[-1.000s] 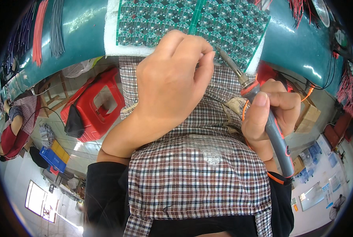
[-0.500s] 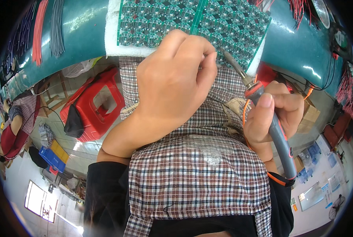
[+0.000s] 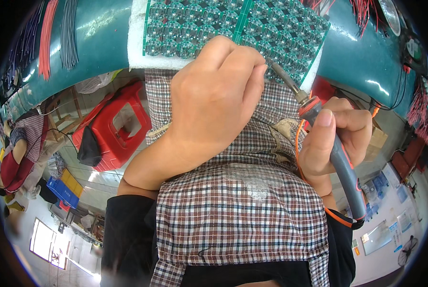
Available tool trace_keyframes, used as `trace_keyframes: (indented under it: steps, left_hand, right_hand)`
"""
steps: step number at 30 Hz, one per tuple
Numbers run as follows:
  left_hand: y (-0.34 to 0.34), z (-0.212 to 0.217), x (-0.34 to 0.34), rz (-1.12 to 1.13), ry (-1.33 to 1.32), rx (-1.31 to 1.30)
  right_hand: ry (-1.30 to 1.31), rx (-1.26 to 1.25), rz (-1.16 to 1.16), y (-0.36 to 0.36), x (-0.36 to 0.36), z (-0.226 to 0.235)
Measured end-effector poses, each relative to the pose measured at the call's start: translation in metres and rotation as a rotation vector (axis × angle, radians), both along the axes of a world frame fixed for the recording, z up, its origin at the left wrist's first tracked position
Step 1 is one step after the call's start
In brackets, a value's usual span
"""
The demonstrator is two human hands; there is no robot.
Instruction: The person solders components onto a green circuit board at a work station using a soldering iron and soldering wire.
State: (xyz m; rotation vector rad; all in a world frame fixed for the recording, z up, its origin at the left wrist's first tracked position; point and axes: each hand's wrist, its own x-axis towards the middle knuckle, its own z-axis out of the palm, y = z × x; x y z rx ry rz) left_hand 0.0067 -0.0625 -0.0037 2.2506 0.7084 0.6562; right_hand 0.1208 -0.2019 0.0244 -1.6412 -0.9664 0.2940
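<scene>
In my right hand (image 3: 338, 138) is a soldering iron (image 3: 340, 162), grey with red trim, its metal tip slanting up and left over the circuit boards. Green circuit boards (image 3: 199, 29), joined in panels with many small round units, lie on a white foam sheet (image 3: 136, 52) at the table's near edge. My left hand (image 3: 216, 86) is closed in a pinch at the boards' near side, close to the iron's tip. Whatever sits between its fingertips is hidden by the hand itself.
Bundles of red wires (image 3: 48, 38) and grey wires (image 3: 70, 36) lie on the green table (image 3: 101, 28) at left. More red wires (image 3: 362, 16) are at the far right. A red plastic stool (image 3: 113, 126) stands below the table. At far left another person's arm (image 3: 18, 148) shows.
My left hand has shifted slightly to the right. My right hand and the soldering iron's handle have moved a little to the right, with the tip still near the boards.
</scene>
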Motion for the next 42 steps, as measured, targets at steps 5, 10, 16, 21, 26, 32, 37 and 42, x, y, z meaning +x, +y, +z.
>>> trace_keyframes:
  steps: [5, 10, 16, 21, 26, 32, 37, 42]
  left_hand:
    - [0.001, 0.007, -0.003, -0.008, 0.013, -0.061]
    - [0.008, 0.01, -0.012, 0.011, -0.041, -0.031]
    - [0.009, 0.004, -0.017, 0.025, -0.039, -0.01]
    - [0.011, -0.002, -0.015, 0.059, -0.095, 0.004]
    - [0.01, 0.0, -0.014, 0.048, -0.055, -0.007]
    - [0.01, -0.002, -0.013, 0.054, -0.047, -0.002]
    - [0.009, 0.0, -0.012, 0.038, -0.033, -0.016]
    - [0.01, -0.002, -0.012, 0.036, -0.036, -0.009]
  right_hand:
    - [0.013, -0.038, -0.13, 0.005, -0.008, 0.002]
    - [0.01, 0.054, -0.062, -0.005, 0.001, 0.004]
    - [-0.008, 0.13, 0.019, 0.005, -0.005, -0.006]
    - [-0.019, 0.075, 0.021, 0.005, -0.006, -0.006]
    - [-0.026, 0.052, 0.045, 0.006, -0.004, -0.008]
    - [-0.041, 0.04, 0.049, 0.007, -0.003, -0.007]
    - [-0.032, 0.06, 0.027, 0.008, -0.005, -0.008]
    - [-0.045, 0.043, 0.061, 0.006, -0.004, -0.008]
